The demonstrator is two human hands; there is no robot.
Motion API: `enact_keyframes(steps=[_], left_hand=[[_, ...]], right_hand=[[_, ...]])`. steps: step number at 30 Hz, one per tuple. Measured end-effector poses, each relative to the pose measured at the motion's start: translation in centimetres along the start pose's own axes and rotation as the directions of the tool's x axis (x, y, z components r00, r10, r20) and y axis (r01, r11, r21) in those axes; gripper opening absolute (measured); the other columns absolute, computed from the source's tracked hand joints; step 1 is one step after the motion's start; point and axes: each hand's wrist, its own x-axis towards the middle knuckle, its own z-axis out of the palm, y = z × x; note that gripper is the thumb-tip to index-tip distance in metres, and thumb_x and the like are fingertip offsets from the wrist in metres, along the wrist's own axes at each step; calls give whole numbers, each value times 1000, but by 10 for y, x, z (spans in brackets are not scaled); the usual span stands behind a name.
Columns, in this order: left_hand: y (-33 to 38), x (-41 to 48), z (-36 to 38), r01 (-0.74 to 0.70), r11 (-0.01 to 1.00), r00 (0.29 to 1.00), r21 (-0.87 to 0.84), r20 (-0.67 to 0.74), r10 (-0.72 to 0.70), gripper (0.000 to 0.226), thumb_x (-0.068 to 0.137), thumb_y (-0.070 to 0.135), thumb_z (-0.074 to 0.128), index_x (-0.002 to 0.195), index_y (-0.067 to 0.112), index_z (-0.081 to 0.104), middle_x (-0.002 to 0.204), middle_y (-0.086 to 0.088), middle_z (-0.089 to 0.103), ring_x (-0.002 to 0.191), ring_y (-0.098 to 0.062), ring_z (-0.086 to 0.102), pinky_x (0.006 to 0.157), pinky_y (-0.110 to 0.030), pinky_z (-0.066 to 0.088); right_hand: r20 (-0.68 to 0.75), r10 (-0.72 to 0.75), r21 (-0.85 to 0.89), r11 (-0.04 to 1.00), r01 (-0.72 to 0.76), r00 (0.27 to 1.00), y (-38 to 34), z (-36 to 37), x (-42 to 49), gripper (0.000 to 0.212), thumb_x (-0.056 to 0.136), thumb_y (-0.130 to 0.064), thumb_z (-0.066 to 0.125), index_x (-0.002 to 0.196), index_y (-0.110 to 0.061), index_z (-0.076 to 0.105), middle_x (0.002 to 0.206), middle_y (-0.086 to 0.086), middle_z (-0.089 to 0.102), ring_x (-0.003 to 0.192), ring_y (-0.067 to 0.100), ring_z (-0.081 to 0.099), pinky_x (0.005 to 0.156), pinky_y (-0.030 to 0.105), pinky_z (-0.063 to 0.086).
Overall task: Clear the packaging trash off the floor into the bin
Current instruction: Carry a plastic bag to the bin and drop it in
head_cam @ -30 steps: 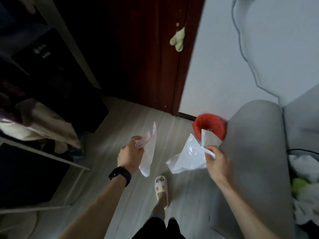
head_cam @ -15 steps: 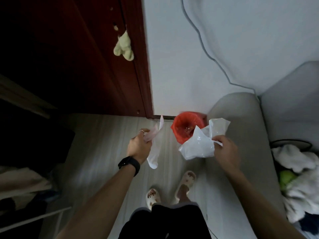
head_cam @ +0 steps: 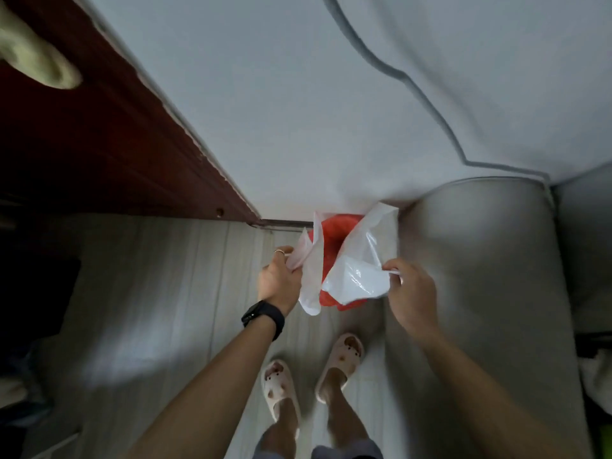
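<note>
Standing over a red bin (head_cam: 332,236) in the corner where the wall (head_cam: 298,127) met a grey sofa arm (head_cam: 480,276), a person held packaging trash in both hands. The left hand (head_cam: 280,283), with a black watch (head_cam: 263,318) on its wrist, had its fingers curled round a thin white wrapper (head_cam: 311,279) that hung across the bin's left side. The right hand (head_cam: 412,293) pinched the edge of a crinkled, translucent plastic bag (head_cam: 361,270) that hung across the bin's right side. Neither piece had been let go, and both appeared to be above the bin's mouth rather than inside it.

The likely trouble was the lightness of the film. Released from that height, either piece could have drifted sideways, draped over the rim, or slipped down between the bin and the sofa arm. It could also have landed on the pale wood floor (head_cam: 165,293) near the person's slippers (head_cam: 280,387). Thin plastic might also have clung to the fingers and come away with the hand.

The two pieces covered most of the bin, so its opening, its rim and how full it was could not be made out. Whether the hanging ends touched the red liner was unclear. The right hand's fingertips were hidden behind its back. The room was dim and the left edge nearly black, so any further trash on the floor could not be judged.
</note>
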Motion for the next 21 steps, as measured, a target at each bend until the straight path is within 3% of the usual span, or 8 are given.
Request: enact_keyframes(steps=[4,6,9,12,17,21], left_hand=[[-19,63,76,-48,998,999,28,6,48,29,92,13,55,121,17,54,103,-5,69,85,-24,63,69,-30,50],[-32,89,109,-38,998,999,45,33,37,36,92,6,50,126,16,50,106,-6,67,82,-20,59,68,-27,46],[-58,122,153,-43,998,999,49,33,42,51,88,1,45,136,19,40,109,-9,65,87,-28,62,73,-35,55],[-83,150,191,-120,988,992,95,56,115,60,89,0,44,144,22,31,101,-4,61,78,-25,58,65,-33,49],[-106,183,230,-258,914,948,313,265,177,67,94,10,41,151,34,15,101,-4,66,78,-24,59,64,-38,51],[-124,210,254,-377,806,903,456,376,209,71,98,13,39,154,33,1,97,-4,63,75,-25,58,63,-41,51]], right_hand=[[65,14,-29,1000,-13,998,43,52,50,26,92,-1,57,109,-17,69,114,4,64,102,25,61,79,17,38],[84,15,-41,999,-11,996,63,80,67,27,92,0,57,108,-18,68,114,5,64,101,25,61,80,17,40],[91,15,-36,999,-12,996,87,119,90,29,88,3,58,106,-16,69,112,6,64,99,25,61,79,19,40],[105,-13,-15,1000,15,994,107,161,110,30,83,4,63,107,-12,70,112,8,63,98,27,61,79,24,45],[314,-107,-255,948,192,943,139,226,136,40,86,-6,66,124,-17,61,126,3,58,112,27,58,92,37,53],[459,-71,-364,894,261,886,154,257,158,57,92,-25,59,145,-19,41,149,4,41,135,25,41,110,37,39]])
